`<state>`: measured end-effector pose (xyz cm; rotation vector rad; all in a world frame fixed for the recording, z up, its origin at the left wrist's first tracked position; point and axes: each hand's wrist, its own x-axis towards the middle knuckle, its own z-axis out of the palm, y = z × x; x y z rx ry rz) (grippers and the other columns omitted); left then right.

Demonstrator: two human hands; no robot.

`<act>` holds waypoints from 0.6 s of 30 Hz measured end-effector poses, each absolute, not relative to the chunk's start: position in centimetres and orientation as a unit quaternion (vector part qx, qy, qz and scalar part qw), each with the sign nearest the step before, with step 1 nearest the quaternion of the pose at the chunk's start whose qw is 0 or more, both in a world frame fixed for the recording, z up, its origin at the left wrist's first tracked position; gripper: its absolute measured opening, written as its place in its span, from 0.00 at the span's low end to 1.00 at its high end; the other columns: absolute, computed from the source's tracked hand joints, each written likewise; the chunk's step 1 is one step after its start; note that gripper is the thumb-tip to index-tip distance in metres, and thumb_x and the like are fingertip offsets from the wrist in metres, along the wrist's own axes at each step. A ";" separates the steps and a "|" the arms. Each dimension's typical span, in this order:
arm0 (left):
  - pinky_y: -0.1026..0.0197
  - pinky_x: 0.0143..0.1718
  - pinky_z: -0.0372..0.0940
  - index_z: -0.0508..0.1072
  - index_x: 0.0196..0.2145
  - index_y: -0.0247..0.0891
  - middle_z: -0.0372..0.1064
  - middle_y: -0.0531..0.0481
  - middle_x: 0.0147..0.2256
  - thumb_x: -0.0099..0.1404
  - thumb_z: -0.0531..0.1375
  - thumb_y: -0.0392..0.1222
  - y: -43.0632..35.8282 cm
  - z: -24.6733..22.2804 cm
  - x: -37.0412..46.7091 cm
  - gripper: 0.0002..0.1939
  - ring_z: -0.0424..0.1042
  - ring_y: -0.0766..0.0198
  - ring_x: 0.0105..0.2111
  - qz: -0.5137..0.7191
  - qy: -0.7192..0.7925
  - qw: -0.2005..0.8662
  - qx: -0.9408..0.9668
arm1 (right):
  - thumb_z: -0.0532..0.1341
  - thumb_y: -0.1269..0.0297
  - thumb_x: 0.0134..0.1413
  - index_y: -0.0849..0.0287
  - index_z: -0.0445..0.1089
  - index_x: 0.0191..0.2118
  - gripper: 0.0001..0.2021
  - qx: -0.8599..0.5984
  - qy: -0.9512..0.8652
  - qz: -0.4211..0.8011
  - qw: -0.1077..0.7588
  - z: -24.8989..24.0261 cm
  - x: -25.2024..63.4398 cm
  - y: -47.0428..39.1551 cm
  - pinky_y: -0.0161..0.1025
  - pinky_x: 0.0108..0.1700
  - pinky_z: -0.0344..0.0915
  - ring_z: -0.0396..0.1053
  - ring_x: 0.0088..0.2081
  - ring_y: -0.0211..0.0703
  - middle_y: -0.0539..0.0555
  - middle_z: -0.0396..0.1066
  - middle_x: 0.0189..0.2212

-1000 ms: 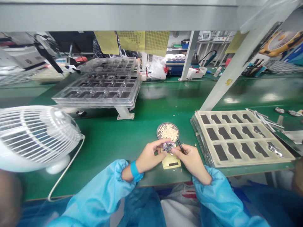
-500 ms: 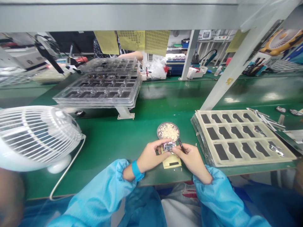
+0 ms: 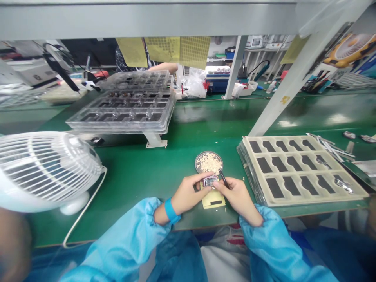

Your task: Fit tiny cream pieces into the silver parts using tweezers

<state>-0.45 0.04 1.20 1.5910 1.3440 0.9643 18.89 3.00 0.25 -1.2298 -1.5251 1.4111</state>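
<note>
Between thumb and fingers, my left hand [image 3: 189, 191] grips a small electronic module [image 3: 209, 181] with a silvery, shiny face. My right hand [image 3: 236, 194] is closed around a slim black tool [image 3: 224, 179] with pale lettering, perhaps tweezers or a pen; its thumb and fingertip also touch the module's near right edge. Below both hands lies a yellow pad [image 3: 209, 200] with a dark strip on it. Just beyond the fingers, a round dark dish [image 3: 196, 157] holds many small cream-coloured pieces. The lower end of the black tool is hidden by my right hand.
A cream tray stack [image 3: 268, 201] with dark-lined pockets stands on the right. To the left is a white fan [image 3: 44, 172] with its cable [image 3: 85, 211]. Clear plastic trays [image 3: 117, 125] sit on a raised shelf. A slanted metal post [image 3: 279, 98] rises behind the tray stack. Another person's arm [image 3: 164, 67] shows across the bench.
The module has tilted slightly in my fingers. Both hands keep nearly the same place and grip.
</note>
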 end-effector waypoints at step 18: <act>0.55 0.49 0.70 0.75 0.55 0.36 0.77 0.42 0.47 0.62 0.68 0.42 0.2 0.8 -0.3 0.24 0.76 0.54 0.45 0.457 0.464 0.555 0.517 | 0.70 0.51 0.51 0.57 0.67 0.38 0.18 -0.462 -0.565 0.537 0.424 -0.2 18.0 2.6 0.34 0.30 0.63 0.66 0.28 0.38 0.50 0.72 0.30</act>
